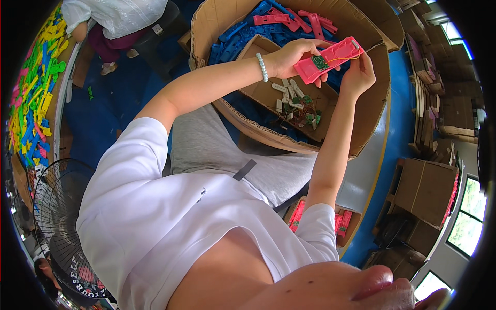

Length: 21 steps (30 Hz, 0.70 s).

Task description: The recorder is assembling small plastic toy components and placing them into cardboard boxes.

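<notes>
Above a large cardboard box, my left hand (pixel 289 59), with a beaded bracelet at its wrist, grips a pink plastic half-shell (pixel 338 54) from its left side. A small green circuit board (pixel 320 62) sits on the shell, and a thin yellowish wire runs from it toward the far end. My right hand (pixel 359 76) is closed at the shell's right end, fingertips by the wire; exactly what they pinch is too small to make out. Below both hands, a smaller cardboard tray (pixel 253 85) holds white oblong pieces (pixel 289 92) and wired green boards (pixel 310 116).
The large cardboard box (pixel 206 23) holds blue shells (pixel 227 46) and pink shells (pixel 315 23). A box of pink parts (pixel 343 222) stands beside my right arm. At left are a black fan (pixel 64 217), a table of colourful pieces (pixel 39 98) and a seated person (pixel 121 18). Cartons (pixel 426 186) line the right.
</notes>
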Available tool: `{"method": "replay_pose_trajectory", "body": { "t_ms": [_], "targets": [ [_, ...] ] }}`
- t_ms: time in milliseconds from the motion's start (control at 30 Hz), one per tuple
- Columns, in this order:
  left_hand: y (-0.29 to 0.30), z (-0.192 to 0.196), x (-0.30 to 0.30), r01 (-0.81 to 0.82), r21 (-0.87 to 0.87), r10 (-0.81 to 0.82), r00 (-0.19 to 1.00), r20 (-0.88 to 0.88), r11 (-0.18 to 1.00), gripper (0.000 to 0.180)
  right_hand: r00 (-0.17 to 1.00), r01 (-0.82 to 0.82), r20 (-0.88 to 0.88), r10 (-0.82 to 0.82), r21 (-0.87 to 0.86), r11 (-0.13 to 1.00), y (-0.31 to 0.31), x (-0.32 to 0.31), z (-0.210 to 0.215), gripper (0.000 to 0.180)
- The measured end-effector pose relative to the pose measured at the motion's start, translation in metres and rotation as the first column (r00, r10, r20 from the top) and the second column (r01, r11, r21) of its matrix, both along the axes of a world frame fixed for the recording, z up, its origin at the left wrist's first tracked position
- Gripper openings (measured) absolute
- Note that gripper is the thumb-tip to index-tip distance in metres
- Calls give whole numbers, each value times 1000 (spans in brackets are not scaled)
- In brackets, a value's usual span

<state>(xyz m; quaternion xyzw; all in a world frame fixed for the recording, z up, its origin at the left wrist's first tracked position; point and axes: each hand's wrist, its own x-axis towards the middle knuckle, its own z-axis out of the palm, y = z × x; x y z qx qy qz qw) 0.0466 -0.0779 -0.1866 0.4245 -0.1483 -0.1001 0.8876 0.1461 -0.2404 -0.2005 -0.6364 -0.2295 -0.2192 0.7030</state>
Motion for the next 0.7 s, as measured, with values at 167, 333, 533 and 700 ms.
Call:
{"method": "replay_pose_trajectory", "body": {
  "t_ms": [167,333,533,700],
  "targets": [
    [-5,11,-7,-70,9,69,994,83,998,53,949,308,149,-278,-243,920,5,-4,4,13],
    [-2,0,2,-239,106,221,962,158,965,47,906,-195,-294,304,347,917,23,-3,-15,17],
    [6,-15,15,-422,326,349,900,260,846,37,596,-560,-236,768,563,608,9,-18,5,26],
    [9,-23,19,-611,455,335,765,551,648,35,758,-424,-318,570,424,800,12,-25,8,19]
  ]
}}
